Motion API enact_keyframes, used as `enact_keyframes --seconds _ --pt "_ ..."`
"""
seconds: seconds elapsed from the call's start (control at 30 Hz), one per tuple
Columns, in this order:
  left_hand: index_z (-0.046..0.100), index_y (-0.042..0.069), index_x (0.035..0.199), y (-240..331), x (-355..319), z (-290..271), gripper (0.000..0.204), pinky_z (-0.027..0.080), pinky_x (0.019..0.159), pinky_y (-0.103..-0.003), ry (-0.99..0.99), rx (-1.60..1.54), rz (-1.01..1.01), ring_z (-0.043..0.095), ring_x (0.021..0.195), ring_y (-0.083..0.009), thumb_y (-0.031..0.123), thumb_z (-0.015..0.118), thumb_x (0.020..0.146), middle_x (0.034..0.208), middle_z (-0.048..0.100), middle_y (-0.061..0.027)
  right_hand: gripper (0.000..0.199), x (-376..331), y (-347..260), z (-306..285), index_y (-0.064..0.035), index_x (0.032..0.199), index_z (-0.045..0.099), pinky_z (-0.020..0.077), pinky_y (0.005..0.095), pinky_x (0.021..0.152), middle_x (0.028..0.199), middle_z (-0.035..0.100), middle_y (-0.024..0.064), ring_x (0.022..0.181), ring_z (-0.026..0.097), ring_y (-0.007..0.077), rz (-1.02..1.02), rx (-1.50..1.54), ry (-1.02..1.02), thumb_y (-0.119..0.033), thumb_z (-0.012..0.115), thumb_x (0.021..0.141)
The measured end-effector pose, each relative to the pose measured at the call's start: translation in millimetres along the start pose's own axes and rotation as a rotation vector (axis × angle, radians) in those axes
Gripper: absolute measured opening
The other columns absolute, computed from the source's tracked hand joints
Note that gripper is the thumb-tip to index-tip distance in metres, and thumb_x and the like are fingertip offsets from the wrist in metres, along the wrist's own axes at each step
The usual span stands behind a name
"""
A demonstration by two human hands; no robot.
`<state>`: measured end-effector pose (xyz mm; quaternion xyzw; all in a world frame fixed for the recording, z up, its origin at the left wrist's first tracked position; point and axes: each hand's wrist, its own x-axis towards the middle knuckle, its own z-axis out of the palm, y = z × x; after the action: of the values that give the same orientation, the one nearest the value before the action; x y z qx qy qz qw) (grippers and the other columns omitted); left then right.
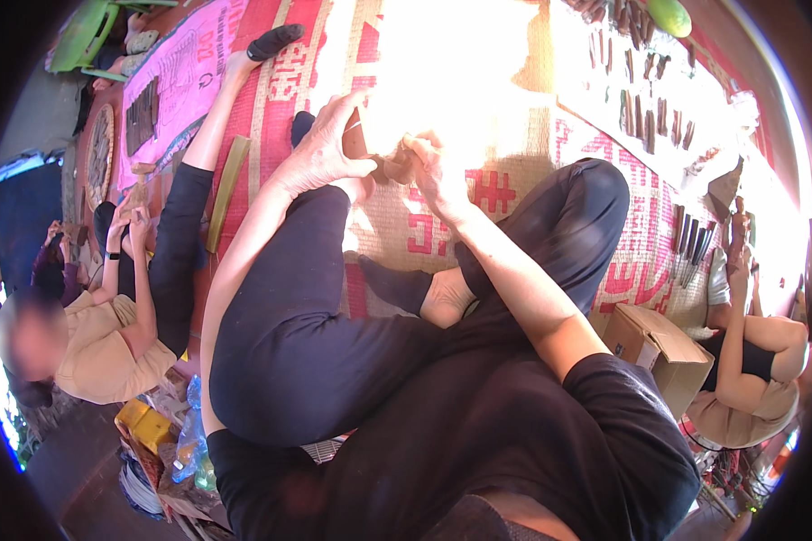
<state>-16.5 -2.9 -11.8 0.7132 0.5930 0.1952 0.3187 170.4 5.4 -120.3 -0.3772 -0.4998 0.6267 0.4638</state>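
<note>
Above the mat, my two hands face each other just beyond my bent left knee. My left hand [323,155] is curved around a flat reddish-brown piece [355,137], thumb on the near side and fingers on the far side. My right hand [438,176] is closed, thumb and fingers pinched on a small brown piece [397,168] close to my left thumb tip. Strong sunlight washes out the area behind the hands, so the material of both pieces and whether they join cannot be made out.
The woven red-and-beige mat [514,212] lies beneath me. Rows of dark brown strips [650,122] and several knives [692,239] lie to the right, near a cardboard box [659,347]. A long yellowish strip [228,194] lies left. Co-workers sit on both sides; a pink sheet [185,86] lies far left.
</note>
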Motion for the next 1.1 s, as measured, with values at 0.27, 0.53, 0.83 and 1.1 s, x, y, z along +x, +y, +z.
enact_keyframes --seconds 0.27,0.53,0.83,1.1 --pt "0.03 0.012 0.145 -2.0 2.7 0.4 0.094 0.026 0.115 -0.042 -0.038 -0.013 0.001 0.029 0.139 -0.031 0.013 0.077 0.064 0.144 0.033 -0.0175 0.018 29.0 23.7 -16.8 -0.0016 0.095 0.067 0.0459 0.0296 0.081 0.098 0.063 0.0099 0.087 0.06 0.0182 -0.118 -0.601 -0.043 -0.016 0.055 0.093" --pt "0.03 0.013 0.145 4.7 2.5 -0.8 0.094 0.027 0.115 -0.043 -0.039 -0.021 -0.008 0.03 0.138 -0.0317 0.013 0.077 0.063 0.142 0.035 -0.0168 0.019 21.8 12.5 -9.9 -0.0007 0.093 0.068 0.046 0.0312 0.082 0.095 0.064 0.0107 0.089 0.061 0.0201 0.016 -0.435 0.021 -0.014 0.054 0.093" --pt "0.031 0.012 0.144 -0.1 3.0 3.3 0.093 0.027 0.114 -0.042 -0.015 -0.029 0.006 0.031 0.137 -0.0319 0.012 0.077 0.063 0.14 0.037 -0.0167 0.016 6.7 31.1 -18.2 0.0006 0.098 0.064 0.047 0.0297 0.077 0.091 0.062 0.0074 0.085 0.059 0.0173 0.07 -0.051 -0.084 -0.009 0.053 0.092" --pt "0.046 0.006 0.114 9.6 4.6 -2.3 0.057 0.038 0.097 -0.037 0.015 -0.076 0.101 0.046 0.11 -0.0252 0.012 0.074 0.065 0.112 0.049 -0.0137 0.02 55.8 103.6 -13.2 -0.0009 0.101 0.063 0.0483 0.0329 0.075 0.092 0.063 0.009 0.085 0.058 0.0184 0.164 0.07 0.167 -0.015 0.053 0.092"
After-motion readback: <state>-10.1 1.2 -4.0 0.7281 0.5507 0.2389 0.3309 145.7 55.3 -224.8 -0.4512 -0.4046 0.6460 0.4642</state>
